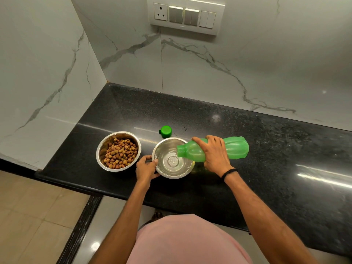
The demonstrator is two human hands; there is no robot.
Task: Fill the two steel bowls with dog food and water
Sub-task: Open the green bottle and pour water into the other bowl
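At the lower centre of the frame, the right hand (215,154) wraps around the green bottle (213,149), tipped almost flat so water runs into the right steel bowl (172,158). The left hand (146,167) pinches that bowl's rim to steady it on the counter (266,149). Left of it, the other steel bowl (118,151) already holds dog food; the green cap (166,132) sits just behind.

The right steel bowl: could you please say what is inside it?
Shallow clear water, with a stream from the green bottle; the bottle's neck covers its far-right inner wall.

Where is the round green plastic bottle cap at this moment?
Head view: the green cap sits on the black counter, just behind the steel water bowl.
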